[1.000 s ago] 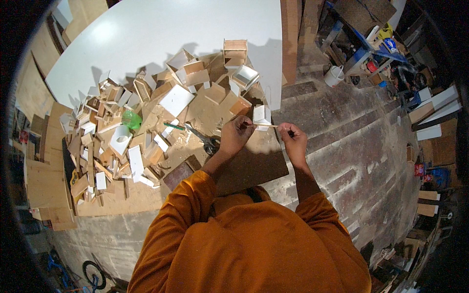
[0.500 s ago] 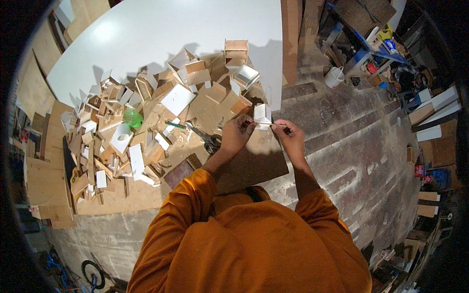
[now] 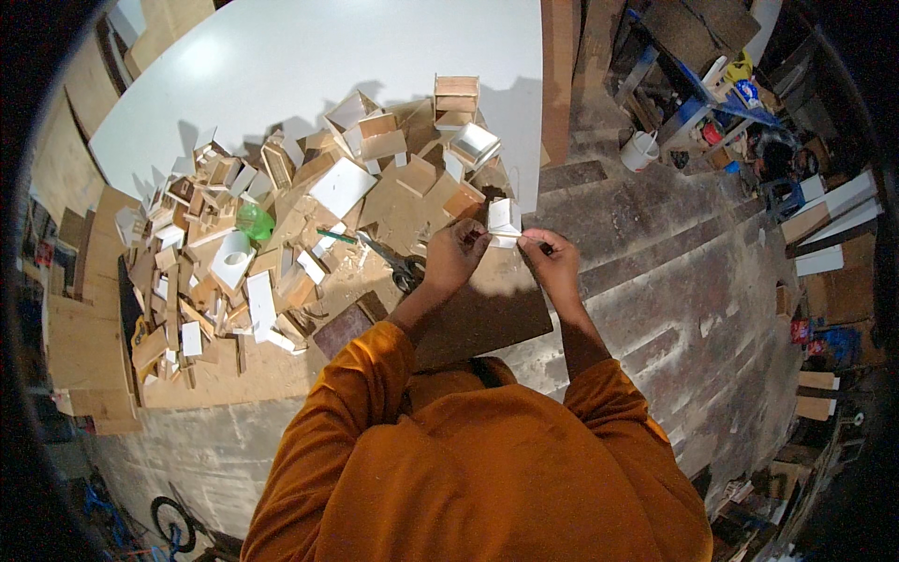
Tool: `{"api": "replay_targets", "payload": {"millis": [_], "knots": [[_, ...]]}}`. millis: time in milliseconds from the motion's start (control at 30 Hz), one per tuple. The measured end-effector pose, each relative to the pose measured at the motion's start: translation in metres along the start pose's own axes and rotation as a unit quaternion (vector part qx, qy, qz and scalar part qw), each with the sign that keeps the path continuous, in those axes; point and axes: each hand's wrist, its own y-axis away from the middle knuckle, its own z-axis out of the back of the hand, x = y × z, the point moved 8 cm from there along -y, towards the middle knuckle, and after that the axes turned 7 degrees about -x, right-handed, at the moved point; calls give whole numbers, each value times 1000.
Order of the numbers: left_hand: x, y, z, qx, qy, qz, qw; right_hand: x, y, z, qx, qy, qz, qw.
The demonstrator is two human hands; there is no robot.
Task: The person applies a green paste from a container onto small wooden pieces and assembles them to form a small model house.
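Observation:
My left hand (image 3: 455, 254) and my right hand (image 3: 556, 263) face each other over the right end of the workbench, fingertips pinched. Between them runs a thin pale strip (image 3: 504, 235), an end at each hand; its material is too small to make out. Right behind the strip stands a small white box-like piece (image 3: 504, 216) with a slanted panel; whether the strip touches it I cannot tell. Beside my left wrist lie black-handled scissors (image 3: 406, 273), and farther left a green pencil-like stick (image 3: 336, 236).
Small wood and white board pieces (image 3: 261, 302) crowd the bench's left, around a green plastic container (image 3: 254, 221). Behind them is a large white panel (image 3: 309, 47). A small wooden shelf-like model (image 3: 456, 94) stands at the back. A white bucket (image 3: 640, 150) sits on the floor to the right.
My right fingertips have come slightly left, toward the white piece and my left hand. My left hand stays almost where it was, and the whole view has shifted slightly.

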Motion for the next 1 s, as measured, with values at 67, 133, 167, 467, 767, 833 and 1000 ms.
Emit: {"api": "replay_targets", "payload": {"millis": [67, 133, 167, 467, 767, 833, 1000], "knots": [[0, 0, -1, -1, 1, -3, 1000, 0, 0, 1, -3, 15, 2, 1000], [0, 0, -1, 0, 1, 0, 1000, -1, 0, 1, -3, 19, -5, 1000], [1, 0, -1, 1, -1, 5, 1000, -1, 1, 1, 1, 15, -14, 1000], [4, 4, -2, 9, -1, 13, 1000, 2, 1, 0, 0, -7, 7, 1000], [-9, 14, 15, 18, 6, 33, 999, 12, 10, 4, 12, 20, 20, 1000], [-21, 18, 19, 26, -18, 8, 999, 14, 18, 4, 31, 32, 11, 999], [-45, 38, 21, 75, -79, -98, 989, 57, 49, -12, 120, 0, 66, 991]]}}
